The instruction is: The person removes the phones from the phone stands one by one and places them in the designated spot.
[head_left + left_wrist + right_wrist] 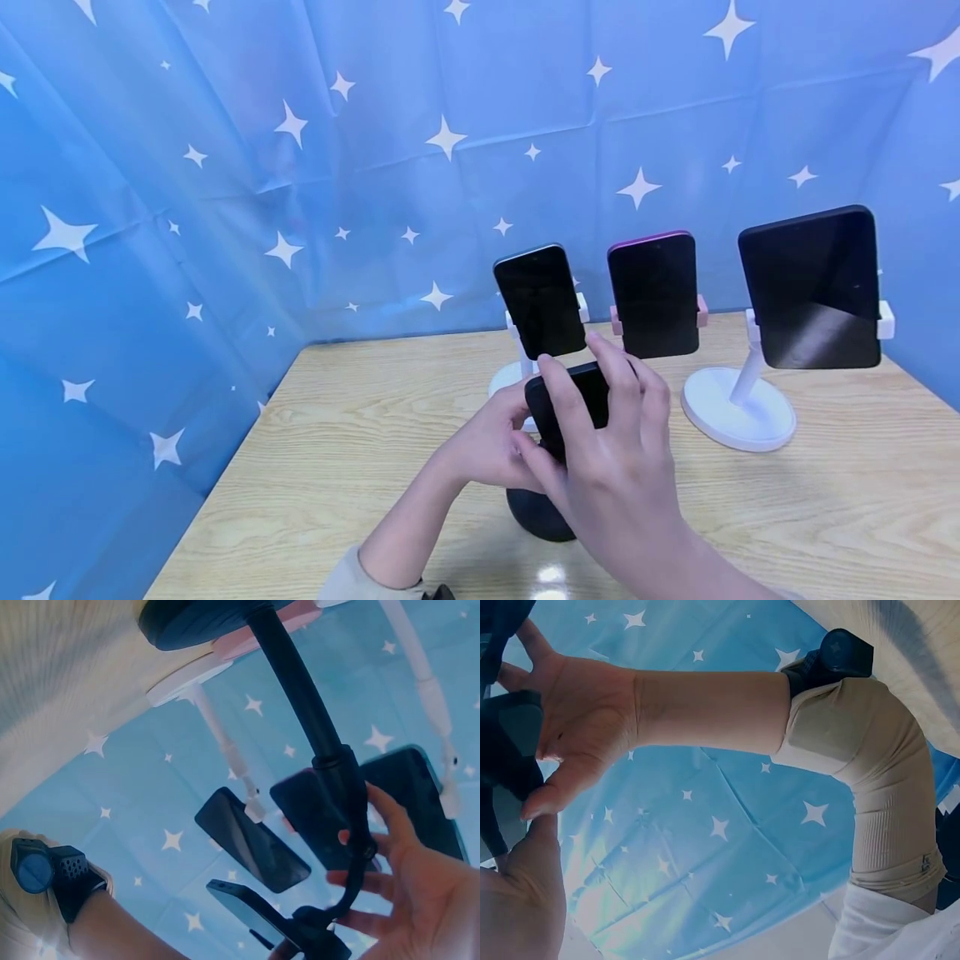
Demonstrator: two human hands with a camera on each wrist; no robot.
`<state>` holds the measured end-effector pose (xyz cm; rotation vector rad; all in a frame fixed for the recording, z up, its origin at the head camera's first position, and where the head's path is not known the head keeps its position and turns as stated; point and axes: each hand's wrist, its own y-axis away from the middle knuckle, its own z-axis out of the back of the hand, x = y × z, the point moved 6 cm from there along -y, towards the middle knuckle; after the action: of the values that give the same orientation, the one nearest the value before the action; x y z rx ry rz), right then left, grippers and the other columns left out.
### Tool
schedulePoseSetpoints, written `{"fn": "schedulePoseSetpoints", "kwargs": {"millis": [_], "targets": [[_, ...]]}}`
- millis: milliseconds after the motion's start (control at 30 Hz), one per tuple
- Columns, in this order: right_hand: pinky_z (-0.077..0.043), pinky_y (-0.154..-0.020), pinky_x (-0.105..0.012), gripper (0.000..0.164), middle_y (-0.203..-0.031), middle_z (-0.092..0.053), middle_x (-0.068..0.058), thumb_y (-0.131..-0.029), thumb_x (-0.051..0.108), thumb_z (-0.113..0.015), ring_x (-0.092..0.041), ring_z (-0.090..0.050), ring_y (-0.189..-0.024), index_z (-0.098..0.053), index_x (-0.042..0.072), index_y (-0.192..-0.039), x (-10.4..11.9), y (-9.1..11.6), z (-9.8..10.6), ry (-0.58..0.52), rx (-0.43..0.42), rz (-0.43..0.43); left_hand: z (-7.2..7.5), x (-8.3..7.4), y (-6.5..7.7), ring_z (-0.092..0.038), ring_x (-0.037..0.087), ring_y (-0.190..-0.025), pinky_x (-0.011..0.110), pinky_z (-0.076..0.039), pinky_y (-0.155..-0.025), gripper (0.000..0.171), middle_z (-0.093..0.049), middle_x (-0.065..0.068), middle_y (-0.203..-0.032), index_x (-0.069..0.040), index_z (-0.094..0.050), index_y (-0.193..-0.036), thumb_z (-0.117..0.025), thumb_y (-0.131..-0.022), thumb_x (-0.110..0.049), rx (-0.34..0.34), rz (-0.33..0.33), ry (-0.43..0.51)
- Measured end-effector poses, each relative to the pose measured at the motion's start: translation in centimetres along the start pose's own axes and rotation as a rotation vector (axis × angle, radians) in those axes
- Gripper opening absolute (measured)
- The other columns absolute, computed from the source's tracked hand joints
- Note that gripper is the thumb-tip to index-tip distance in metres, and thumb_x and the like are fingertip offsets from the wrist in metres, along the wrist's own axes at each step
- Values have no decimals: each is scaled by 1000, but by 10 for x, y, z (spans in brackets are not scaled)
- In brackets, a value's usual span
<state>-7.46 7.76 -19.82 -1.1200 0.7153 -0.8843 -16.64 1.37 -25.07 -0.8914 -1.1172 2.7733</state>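
A black phone (591, 390) sits tilted in the holder of a black phone stand (542, 518). My left hand (491, 437) is behind the phone and grips the stand's upper part; in the left wrist view its fingers (386, 889) reach round the jointed neck below the clamp. Over the phone's front, my right hand (618, 454) has its fingers across the screen and far edge, with the thumb at the near side. The right wrist view shows the left thumb (547, 801) close against the dark holder, though the exact contact there is partly hidden.
Behind the hands stand a phone (542, 300) on a white stand, a pink-edged phone (654, 296) on a pink stand, and a wide black device (813, 292) on another white stand (738, 412). A wooden table (330, 442) meets a blue star-patterned cloth (375, 183).
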Motion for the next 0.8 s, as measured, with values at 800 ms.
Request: {"fn": "schedulePoseSetpoints", "kwargs": {"millis": [800], "targets": [[-27, -70, -52, 38, -107, -44, -35, -64, 8, -56, -47, -40, -99, -56, -3, -101, -9, 1, -5, -128, -35, -79, 0, 5, -7, -46, 12, -79, 21, -44, -68, 28, -52, 7, -80, -4, -54, -87, -63, -63, 4, 112, 8, 135]]}}
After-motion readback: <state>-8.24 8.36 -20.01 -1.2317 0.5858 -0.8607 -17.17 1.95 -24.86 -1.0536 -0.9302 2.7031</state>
